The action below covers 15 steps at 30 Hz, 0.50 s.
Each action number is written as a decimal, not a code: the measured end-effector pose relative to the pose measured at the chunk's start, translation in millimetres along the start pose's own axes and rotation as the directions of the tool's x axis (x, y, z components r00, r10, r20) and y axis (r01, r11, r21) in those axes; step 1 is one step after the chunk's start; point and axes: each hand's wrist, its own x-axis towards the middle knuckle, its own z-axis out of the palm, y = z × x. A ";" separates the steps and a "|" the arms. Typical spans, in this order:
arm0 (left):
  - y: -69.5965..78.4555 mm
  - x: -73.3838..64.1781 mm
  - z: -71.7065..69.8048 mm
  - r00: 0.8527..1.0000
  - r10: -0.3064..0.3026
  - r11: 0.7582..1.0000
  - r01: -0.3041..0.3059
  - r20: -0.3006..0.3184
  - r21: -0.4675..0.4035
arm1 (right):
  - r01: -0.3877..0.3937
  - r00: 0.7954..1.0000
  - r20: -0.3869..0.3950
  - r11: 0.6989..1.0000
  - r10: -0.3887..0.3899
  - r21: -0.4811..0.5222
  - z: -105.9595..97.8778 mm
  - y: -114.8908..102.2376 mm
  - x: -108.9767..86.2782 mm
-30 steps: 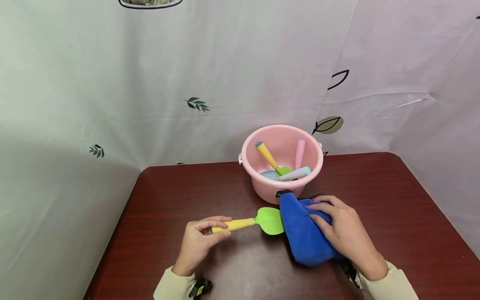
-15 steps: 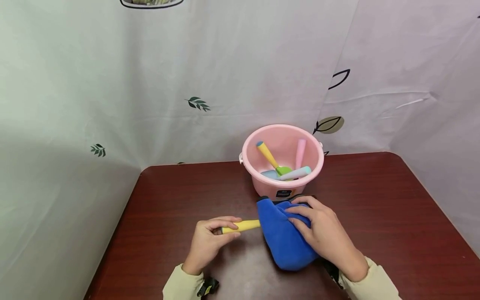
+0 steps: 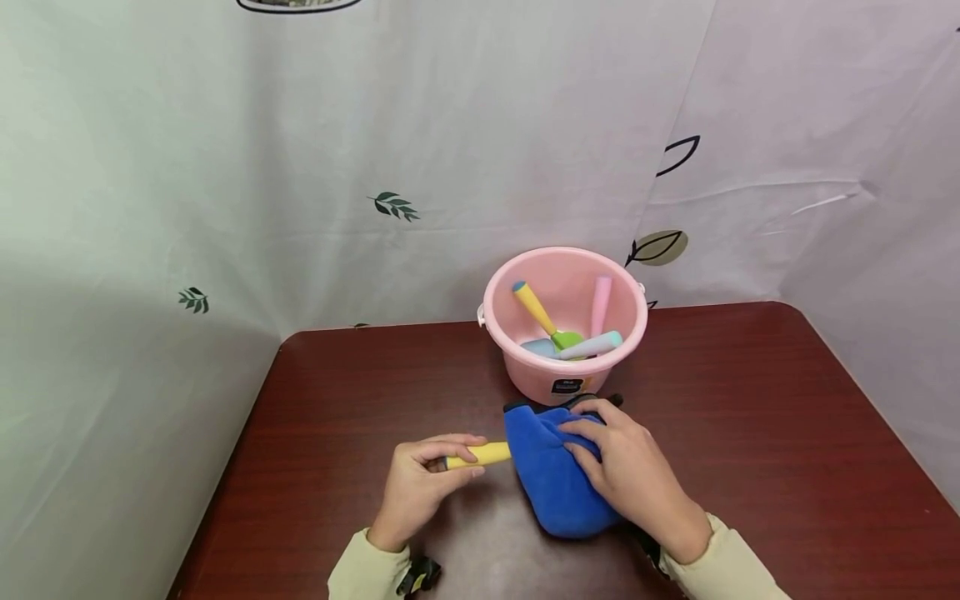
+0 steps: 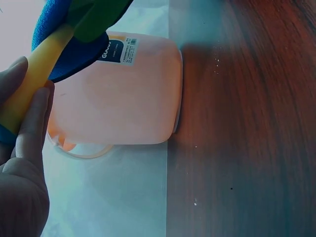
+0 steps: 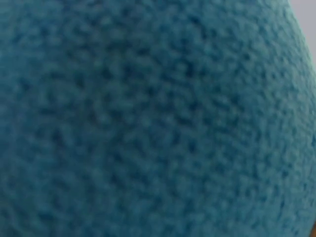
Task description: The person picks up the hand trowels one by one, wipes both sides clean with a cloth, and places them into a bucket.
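In the head view my left hand [image 3: 422, 477] pinches the yellow handle of a toy shovel [image 3: 492, 453] near its end. The shovel's green blade is hidden there behind a blue plush cloth [image 3: 551, 483]. My right hand [image 3: 637, 471] grips this cloth from the right, fingers bent into its folds. From the left wrist, the green blade of the shovel [image 4: 96, 19] shows lying against the blue cloth [image 4: 74, 61], with the handle between thumb and fingers. The cloth [image 5: 158, 118] fills nearly the whole right wrist view, so the right hand is unseen there.
Just behind the cloth, a pink bucket [image 3: 528, 379] stands on the dark red-brown table [image 3: 375, 375]. Inside it lie a yellow-handled green shovel [image 3: 534, 308], a pink handle [image 3: 601, 304] and a pale blue tool [image 3: 588, 347]. A white patterned curtain [image 3: 450, 150] hangs behind the table.
My right hand has brought the cloth leftward over the green blade, which has gone out of the head view's sight. The left hand has shifted slightly right with the shovel.
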 end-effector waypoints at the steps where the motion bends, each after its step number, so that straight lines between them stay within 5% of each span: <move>1: -0.1 0.0 0.0 1.000 0.003 1.000 -0.003 0.001 -0.004 | -0.001 1.000 -0.002 1.000 0.001 0.002 0.2 0.7 -0.2; 15: -1.4 -1.7 -6.8 1.000 0.029 1.000 -0.029 0.003 0.000 | -0.037 0.999 -0.011 0.999 0.038 0.016 -4.2 15.1 -2.9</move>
